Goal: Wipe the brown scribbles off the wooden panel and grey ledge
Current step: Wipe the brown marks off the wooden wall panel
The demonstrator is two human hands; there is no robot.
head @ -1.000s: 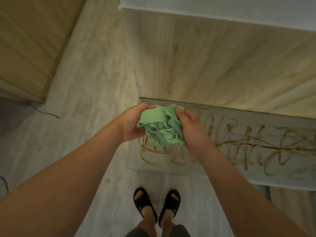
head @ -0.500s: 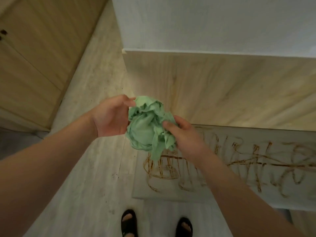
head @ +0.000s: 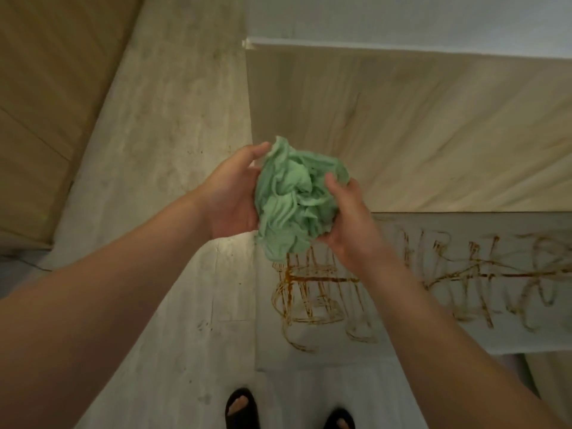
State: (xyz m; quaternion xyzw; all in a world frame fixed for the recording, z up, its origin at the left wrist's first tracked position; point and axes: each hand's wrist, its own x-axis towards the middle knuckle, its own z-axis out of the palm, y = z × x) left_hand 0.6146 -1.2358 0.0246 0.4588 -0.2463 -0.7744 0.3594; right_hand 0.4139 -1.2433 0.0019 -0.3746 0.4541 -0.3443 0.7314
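A crumpled green cloth (head: 295, 199) is bunched between both hands, held in the air above the left end of the grey ledge (head: 433, 342). My left hand (head: 230, 196) cups its left side with fingers curled round it. My right hand (head: 348, 218) grips its right side, thumb on top. Brown scribbles (head: 325, 292) cover the ledge's top from its left end to the right frame edge; my right forearm hides part of them. Behind the ledge rises the wooden panel (head: 433, 134); any marks on it are too faint to make out.
A pale wood-look floor (head: 173, 150) runs along the left of the ledge. A wooden cabinet front (head: 46, 103) stands at the far left. My feet in black sandals (head: 243, 408) are on the floor just before the ledge. A grey-white wall (head: 402, 20) tops the panel.
Both hands have closed in on the cloth and bunched it tighter into a ball. The view has tilted a little, bringing more of the ledge and the sandals into sight.
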